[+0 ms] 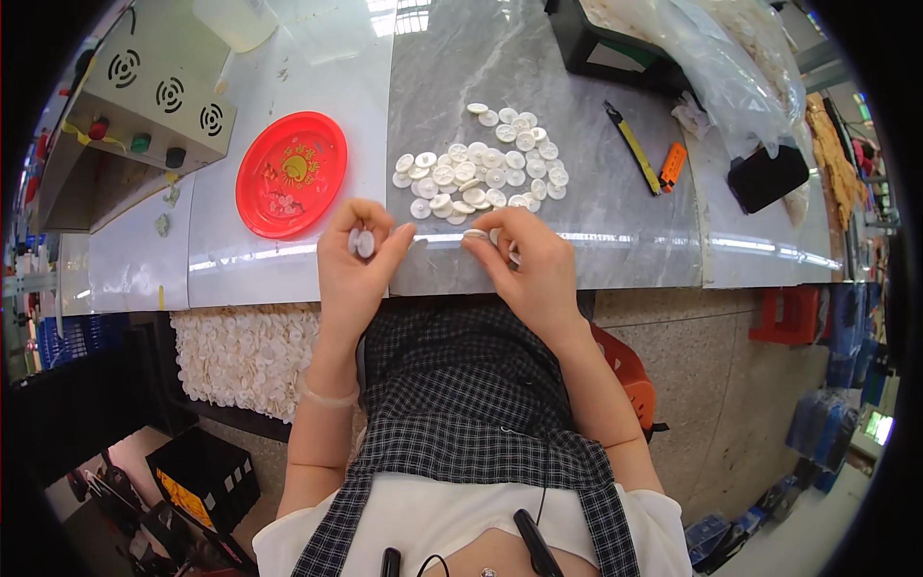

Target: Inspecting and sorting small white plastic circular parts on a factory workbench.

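Observation:
Many small white round plastic discs (468,175) lie in a loose pile on the grey marbled tabletop, just beyond my hands. My left hand (358,258) is curled at the table's front edge with a couple of white discs (361,242) held in its palm and fingers. To the right, my right hand (527,266) pinches a white disc (475,234) between thumb and forefinger, and more discs show partly under its curled fingers. A gap separates the two hands. Left of the pile sits a red plastic plate (258,192) with a printed pattern and small bits on it.
A grey metal box with knobs (159,106) stands at the left. On the right lie a yellow cutter knife (635,149), an orange blade case (673,165) and a black block (767,180). A black bin (615,48) stands at the back. Below the table is a container of white discs (245,361).

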Available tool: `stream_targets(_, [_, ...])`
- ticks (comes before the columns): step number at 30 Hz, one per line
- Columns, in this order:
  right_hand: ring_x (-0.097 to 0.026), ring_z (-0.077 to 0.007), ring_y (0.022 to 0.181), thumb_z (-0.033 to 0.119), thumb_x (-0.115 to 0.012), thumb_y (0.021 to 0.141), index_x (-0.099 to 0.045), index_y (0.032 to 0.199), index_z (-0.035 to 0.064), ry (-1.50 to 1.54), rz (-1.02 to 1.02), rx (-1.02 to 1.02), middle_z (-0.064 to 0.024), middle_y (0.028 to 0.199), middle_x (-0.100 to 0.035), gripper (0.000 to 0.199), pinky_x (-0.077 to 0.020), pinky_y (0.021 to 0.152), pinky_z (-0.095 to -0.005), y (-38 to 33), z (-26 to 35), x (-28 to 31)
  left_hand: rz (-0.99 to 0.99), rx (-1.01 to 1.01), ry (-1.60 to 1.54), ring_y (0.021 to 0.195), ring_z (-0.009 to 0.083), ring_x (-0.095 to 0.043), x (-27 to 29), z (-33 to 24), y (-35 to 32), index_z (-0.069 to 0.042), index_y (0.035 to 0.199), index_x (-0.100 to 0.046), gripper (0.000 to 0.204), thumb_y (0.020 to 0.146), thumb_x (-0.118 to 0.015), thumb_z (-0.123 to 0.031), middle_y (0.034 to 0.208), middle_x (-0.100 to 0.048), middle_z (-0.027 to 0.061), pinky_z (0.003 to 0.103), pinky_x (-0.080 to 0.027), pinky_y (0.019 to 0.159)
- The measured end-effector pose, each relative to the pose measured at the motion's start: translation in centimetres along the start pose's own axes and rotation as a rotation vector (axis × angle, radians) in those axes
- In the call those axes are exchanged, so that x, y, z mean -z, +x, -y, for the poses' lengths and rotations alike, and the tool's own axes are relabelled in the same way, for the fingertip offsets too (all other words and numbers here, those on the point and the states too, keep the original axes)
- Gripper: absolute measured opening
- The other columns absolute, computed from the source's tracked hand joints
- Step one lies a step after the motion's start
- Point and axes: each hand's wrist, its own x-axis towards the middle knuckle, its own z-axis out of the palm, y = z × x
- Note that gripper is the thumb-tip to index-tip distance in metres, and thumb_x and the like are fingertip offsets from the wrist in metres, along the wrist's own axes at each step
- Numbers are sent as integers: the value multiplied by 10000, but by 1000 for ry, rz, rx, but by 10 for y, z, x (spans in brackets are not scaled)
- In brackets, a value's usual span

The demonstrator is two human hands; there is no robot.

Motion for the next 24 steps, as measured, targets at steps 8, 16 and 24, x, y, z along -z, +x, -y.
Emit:
stream_targets(8, [-345, -28, 533, 140, -515, 958, -570, 1049, 37, 1143, 158, -530, 20, 721, -484, 148, -272, 465, -174, -11, 4, 20, -177, -241, 857, 584, 244, -572, -14, 3, 38, -22, 961, -610, 124, 869, -638, -101, 657, -555, 106, 354, -439, 550])
stream_targets(16, [-353, 0, 568, 146, -513, 970, -540, 1252, 47, 871, 272, -410, 48, 771, -494, 300, -275, 486, -151, -12, 5, 18, -127, -193, 978, 630, 282, -611, -14, 3, 47, -15, 958, -586, 133, 890, -616, -125, 674, -592, 119, 392, -459, 573])
stream_targets(24, [-470, -20, 733, 102, -568, 942, -476, 1314, 40, 799, 184, -262, 3, 907, -589, 388, -376, 633, -160, -14, 6, 13, -67, -159, 884, 608, 241, -598, -12, -5, 40, -10, 921, -574, 127, 908, -604, -134, 698, -599, 104, 363, -453, 558])
